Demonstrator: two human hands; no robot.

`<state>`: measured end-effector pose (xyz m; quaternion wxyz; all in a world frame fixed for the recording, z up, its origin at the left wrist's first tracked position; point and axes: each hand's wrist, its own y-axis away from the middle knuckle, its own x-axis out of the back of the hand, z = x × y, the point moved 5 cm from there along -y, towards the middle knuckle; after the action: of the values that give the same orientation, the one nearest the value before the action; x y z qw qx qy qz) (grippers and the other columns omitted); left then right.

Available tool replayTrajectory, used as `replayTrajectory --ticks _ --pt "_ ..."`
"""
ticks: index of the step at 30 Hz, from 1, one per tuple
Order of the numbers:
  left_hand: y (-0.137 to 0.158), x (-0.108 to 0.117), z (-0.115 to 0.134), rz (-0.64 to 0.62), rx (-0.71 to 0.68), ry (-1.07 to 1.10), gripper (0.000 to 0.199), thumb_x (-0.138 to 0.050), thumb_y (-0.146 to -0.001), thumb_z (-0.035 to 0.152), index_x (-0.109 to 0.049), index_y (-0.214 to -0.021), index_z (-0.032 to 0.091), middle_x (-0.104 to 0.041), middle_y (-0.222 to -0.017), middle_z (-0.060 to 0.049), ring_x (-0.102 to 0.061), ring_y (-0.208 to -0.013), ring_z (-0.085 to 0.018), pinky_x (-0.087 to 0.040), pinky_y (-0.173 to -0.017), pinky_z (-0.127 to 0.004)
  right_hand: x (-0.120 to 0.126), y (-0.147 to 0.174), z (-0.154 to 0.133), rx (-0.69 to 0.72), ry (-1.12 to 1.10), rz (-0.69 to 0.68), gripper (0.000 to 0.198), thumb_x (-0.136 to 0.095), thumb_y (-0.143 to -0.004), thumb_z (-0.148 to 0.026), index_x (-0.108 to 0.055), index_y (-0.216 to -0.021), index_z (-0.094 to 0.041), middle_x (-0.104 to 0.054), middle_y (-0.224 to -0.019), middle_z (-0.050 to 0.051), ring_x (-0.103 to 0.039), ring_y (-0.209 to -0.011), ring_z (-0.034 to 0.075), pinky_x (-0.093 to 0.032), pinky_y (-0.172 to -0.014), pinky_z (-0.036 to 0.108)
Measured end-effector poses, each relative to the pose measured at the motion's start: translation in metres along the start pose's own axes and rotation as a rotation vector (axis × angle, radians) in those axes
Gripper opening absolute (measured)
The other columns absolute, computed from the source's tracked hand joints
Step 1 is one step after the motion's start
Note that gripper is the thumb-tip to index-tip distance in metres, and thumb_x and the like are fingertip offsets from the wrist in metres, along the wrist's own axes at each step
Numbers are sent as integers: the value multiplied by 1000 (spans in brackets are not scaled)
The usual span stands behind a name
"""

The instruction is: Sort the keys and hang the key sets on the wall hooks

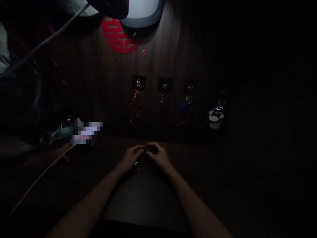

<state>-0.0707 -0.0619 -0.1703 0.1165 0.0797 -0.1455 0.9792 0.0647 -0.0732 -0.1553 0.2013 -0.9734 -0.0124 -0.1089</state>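
Observation:
In dim light, my left hand (130,156) and my right hand (158,156) meet at the fingertips over a dark flat surface (141,198). The fingers of both are bent toward the thumbs in a pinch. Something small and dark seems to sit between the fingertips, but it is too dark to make out. Just below my left hand lies a small shiny metal-and-white item (137,164), possibly a trinket; its kind is unclear.
Several hooks hold hanging things on the dark wooden panel: red-yellow cords (136,104), blue keys or charms (185,105) and a white figure keyring (215,119). Above are a red paper-cut (115,39) and a lamp (142,15). A white cable (41,175) runs at left.

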Motion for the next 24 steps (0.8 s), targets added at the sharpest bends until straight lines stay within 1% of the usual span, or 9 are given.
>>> replayTrajectory --ticks 4,7,10,14,19,24 --pt "1 1 -2 23 -15 -60 26 -51 -75 32 -65 -90 15 -68 -90 -5 -61 -85 -19 -46 -76 -28 0 1 -4 76 176 21 24 -56 -65 -19 -59 -89 -19 -65 -87 3 -60 -83 17 -46 -78 31" --pt "1 2 -1 29 -26 -85 25 -51 -75 32 -65 -87 16 -68 -86 -4 -61 -83 -18 -46 -74 -27 0 3 -7 114 253 37 25 -54 -66 -17 -59 -91 -19 -65 -90 4 -61 -84 17 -46 -77 30" --pt "1 3 3 45 -46 -96 24 -52 -74 32 -65 -87 17 -68 -87 -3 -60 -86 -18 -45 -77 -27 0 5 -11 153 288 31 23 -54 -67 -16 -57 -90 -20 -65 -88 3 -61 -81 16 -47 -73 29" --pt "1 4 5 56 -28 -89 24 -53 -73 33 -66 -85 16 -68 -88 -4 -61 -85 -18 -45 -77 -27 0 6 -13 237 347 13 13 -52 -69 -14 -57 -80 -20 -63 -82 2 -60 -79 16 -47 -73 28" --pt "0 4 3 70 -28 -79 25 -54 -72 35 -67 -83 16 -69 -86 -4 -61 -83 -19 -46 -76 -27 -1 7 -10 294 390 0 8 -55 -71 -15 -59 -76 -20 -63 -88 5 -60 -84 17 -46 -76 30" --pt "0 5 3 67 -23 -66 26 -54 -72 35 -68 -83 16 -69 -86 -4 -61 -84 -19 -45 -75 -27 -1 9 -11 326 419 -17 8 -58 -71 -16 -60 -78 -20 -62 -93 6 -59 -90 17 -46 -79 31"
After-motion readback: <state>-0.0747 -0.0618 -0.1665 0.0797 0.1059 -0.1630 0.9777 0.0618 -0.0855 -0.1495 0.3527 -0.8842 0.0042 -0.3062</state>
